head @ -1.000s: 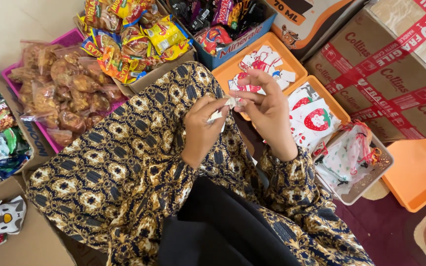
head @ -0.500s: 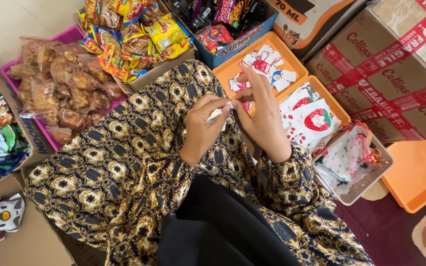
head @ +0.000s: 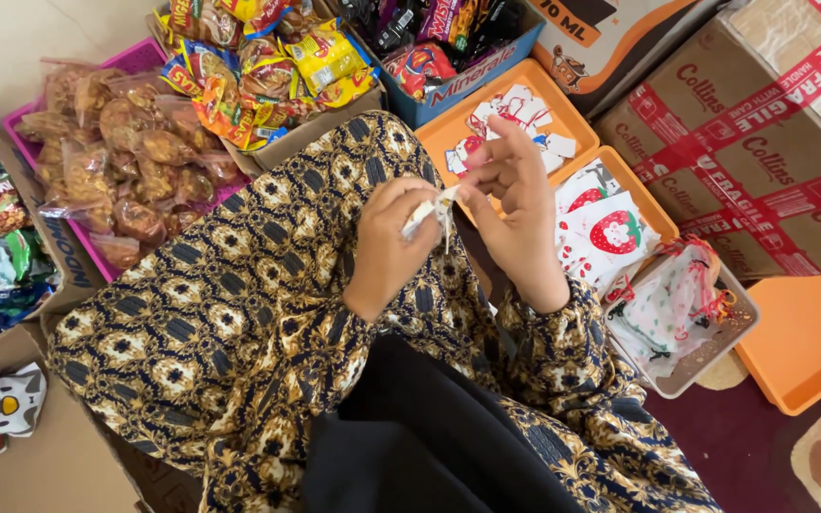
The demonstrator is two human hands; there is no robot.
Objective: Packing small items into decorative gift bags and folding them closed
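Note:
My left hand is closed around a small white packet above my patterned lap. My right hand pinches the packet's other end between thumb and forefinger, its other fingers raised. Both hands meet over my knee, in front of an orange tray that holds small white printed pouches. Most of the packet is hidden inside my fingers.
A second orange tray with strawberry-print pouches lies to the right, then a clear tub of drawstring bags. A pink basket of bagged snacks, a blue box and taped cardboard cartons surround me. An empty orange tray sits at far right.
My hands stay together on the packet. The right hand's fingers have lifted and spread a little while the left keeps its grip.

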